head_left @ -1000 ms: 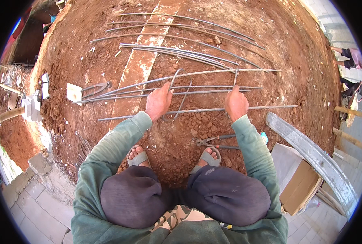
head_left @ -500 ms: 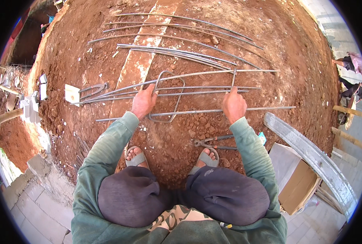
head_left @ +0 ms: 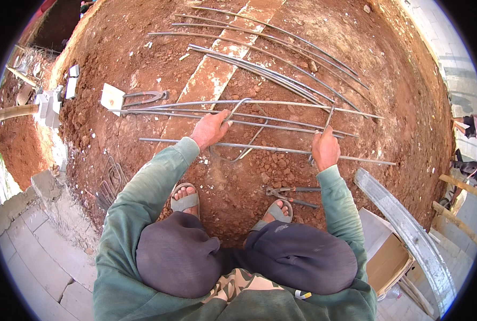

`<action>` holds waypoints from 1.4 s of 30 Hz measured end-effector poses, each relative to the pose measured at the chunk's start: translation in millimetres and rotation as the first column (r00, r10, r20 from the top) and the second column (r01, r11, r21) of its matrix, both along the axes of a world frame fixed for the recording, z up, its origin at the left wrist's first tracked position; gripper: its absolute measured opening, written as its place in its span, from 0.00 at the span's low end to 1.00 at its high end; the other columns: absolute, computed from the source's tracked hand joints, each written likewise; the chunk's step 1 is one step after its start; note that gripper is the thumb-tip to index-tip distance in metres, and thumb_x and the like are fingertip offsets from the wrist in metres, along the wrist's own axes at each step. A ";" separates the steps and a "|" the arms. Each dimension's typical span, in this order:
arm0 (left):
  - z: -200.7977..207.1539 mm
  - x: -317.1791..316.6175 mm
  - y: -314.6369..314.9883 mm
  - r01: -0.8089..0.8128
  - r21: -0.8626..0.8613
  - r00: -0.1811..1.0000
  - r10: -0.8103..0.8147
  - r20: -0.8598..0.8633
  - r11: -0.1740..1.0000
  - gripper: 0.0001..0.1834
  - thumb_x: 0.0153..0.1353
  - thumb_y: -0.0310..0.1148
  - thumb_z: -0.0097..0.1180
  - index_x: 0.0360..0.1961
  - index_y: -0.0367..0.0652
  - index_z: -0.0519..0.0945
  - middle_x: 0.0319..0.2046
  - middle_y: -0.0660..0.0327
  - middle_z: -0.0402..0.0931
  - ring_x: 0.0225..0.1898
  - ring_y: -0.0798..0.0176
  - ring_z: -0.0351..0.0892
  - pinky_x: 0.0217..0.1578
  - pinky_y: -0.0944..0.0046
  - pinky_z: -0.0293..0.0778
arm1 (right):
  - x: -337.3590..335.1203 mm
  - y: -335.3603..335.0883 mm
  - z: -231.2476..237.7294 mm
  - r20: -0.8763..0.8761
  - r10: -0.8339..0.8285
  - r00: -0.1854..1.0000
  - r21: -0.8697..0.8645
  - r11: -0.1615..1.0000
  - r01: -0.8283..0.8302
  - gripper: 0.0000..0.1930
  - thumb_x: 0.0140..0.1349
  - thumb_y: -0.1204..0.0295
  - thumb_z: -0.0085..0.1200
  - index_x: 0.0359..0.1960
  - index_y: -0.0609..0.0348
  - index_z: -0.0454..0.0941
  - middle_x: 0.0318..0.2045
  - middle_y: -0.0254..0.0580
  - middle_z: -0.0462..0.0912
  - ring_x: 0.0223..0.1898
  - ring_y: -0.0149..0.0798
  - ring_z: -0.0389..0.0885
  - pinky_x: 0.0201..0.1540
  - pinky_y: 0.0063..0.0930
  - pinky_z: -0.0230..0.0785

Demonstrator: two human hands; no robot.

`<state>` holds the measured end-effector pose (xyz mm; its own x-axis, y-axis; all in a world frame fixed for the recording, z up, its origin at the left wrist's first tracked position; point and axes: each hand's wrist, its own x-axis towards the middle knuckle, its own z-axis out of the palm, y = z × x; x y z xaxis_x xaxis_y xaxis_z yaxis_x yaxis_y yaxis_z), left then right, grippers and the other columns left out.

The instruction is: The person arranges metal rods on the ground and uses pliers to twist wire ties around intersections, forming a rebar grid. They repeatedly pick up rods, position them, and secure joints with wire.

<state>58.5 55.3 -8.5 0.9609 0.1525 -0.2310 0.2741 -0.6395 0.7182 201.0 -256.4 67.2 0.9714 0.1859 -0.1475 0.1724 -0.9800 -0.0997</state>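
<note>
My left hand (head_left: 212,129) is closed around one side of a bent steel stirrup (head_left: 255,138), a roughly rectangular hoop standing tilted. A second stirrup (head_left: 329,116), seen almost edge-on, is gripped in my right hand (head_left: 326,148). Long steel bars (head_left: 292,103) run crosswise at both hands and appear to pass through the hoops. The nearest bar (head_left: 281,149) lies lower, closer to my feet. Fingers hide where the hoops meet some of the bars.
More steel bars (head_left: 270,75) lie beyond on red soil, across a pale strip (head_left: 209,75). Pincers (head_left: 155,97) rest by a white block (head_left: 111,98); another pair (head_left: 275,192) lies near my right foot. At right are a metal channel (head_left: 404,235) and a cardboard box (head_left: 391,259).
The view has turned, so bars and ground appear shifted right and slanted. Both hands keep their grip on the stirrups and sit slightly farther right in the picture.
</note>
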 end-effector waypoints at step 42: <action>-12.8 33.2 -28.9 -0.060 -0.044 0.974 0.068 0.215 0.997 0.14 0.66 0.36 0.53 0.46 0.38 0.81 0.27 0.42 0.79 0.32 0.36 0.80 0.33 0.42 0.75 | 1.7 -10.0 -0.4 0.056 0.097 0.994 -0.136 0.987 -0.089 0.13 0.63 0.65 0.50 0.41 0.63 0.71 0.29 0.62 0.83 0.33 0.65 0.83 0.39 0.57 0.75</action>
<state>91.6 26.3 -21.3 0.9772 0.2107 -0.0255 0.1494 -0.5975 0.7879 202.7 -266.4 66.8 0.9589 0.2588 -0.1164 0.2653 -0.9631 0.0442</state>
